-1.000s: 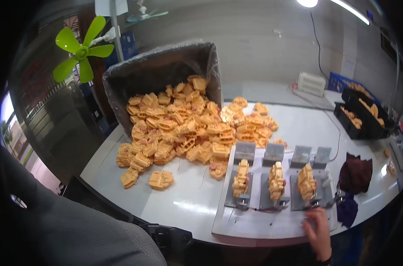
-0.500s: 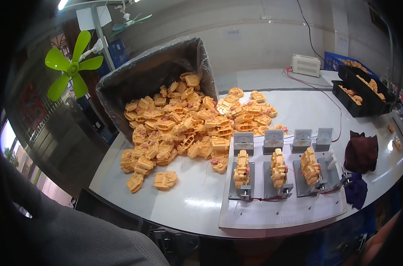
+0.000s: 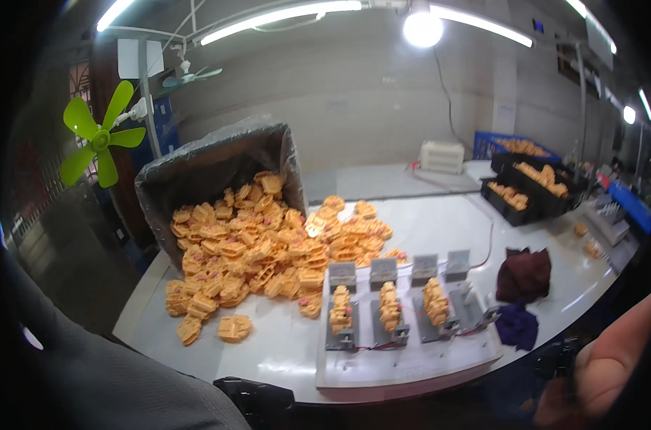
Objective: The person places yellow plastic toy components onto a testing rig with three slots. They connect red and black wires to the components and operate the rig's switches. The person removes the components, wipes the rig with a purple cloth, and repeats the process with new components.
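White table (image 3: 426, 229) fills mid frame. Tipped bin (image 3: 211, 172), upper left, spills orange parts (image 3: 268, 251) across table. Lower centre: grey jig board (image 3: 404, 358) with four clamps; three stacks (image 3: 388, 307) of orange parts sit in left three, fourth bare. Dark red cloth (image 3: 524, 272) and purple cloth (image 3: 517, 326) just right of board. Black trays (image 3: 526, 197) with orange parts, upper right. Green fan (image 3: 100, 140), far left. Right hand (image 3: 609, 369) at lower right edge, off table, near dark object (image 3: 555, 358); grip unclear.

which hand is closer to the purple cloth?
Right. The right hand is at the lower right edge, just right of the purple cloth, not touching. The left hand isn't in view.
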`<state>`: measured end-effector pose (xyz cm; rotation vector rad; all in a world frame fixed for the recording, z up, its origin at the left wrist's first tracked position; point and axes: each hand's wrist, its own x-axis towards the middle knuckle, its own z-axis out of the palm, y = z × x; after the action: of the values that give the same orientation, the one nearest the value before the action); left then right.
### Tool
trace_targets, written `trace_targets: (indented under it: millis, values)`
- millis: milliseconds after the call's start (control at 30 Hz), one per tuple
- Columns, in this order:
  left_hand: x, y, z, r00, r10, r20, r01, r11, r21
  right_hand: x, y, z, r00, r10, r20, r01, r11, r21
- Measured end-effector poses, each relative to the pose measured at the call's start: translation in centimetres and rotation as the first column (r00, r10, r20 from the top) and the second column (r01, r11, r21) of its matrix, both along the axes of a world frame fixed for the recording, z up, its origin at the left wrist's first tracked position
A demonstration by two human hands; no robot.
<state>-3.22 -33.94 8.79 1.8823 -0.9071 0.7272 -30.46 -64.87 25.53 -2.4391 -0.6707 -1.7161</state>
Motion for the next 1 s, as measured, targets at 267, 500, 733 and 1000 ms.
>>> trace_targets:
  millis: [267,500,733,1000]
  values:
    - [0.3,-2.5,-1.1,0.993,-0.024,0.113,0.028,0.999,-0.036,-0.7,-0.2,-1.2,0.984,-0.021,0.178,0.041,0.994,-0.106]
    - [0.4,-3.2,0.0,0.987,0.037,0.154,-0.035,0.999,-0.012,-0.3,-1.5,-1.6,0.985,-0.025,0.17,0.043,0.994,-0.101]
    - [-0.7,-3.2,-0.2,0.982,0.047,0.184,-0.044,0.999,-0.02,0.4,-2.4,-2.9,0.994,-0.056,0.093,0.063,0.995,-0.08]
    - [-1.3,-2.8,0.8,0.969,0.042,0.243,-0.039,0.999,-0.017,1.1,-3.1,-3.1,0.994,-0.048,0.1,0.055,0.996,-0.068]
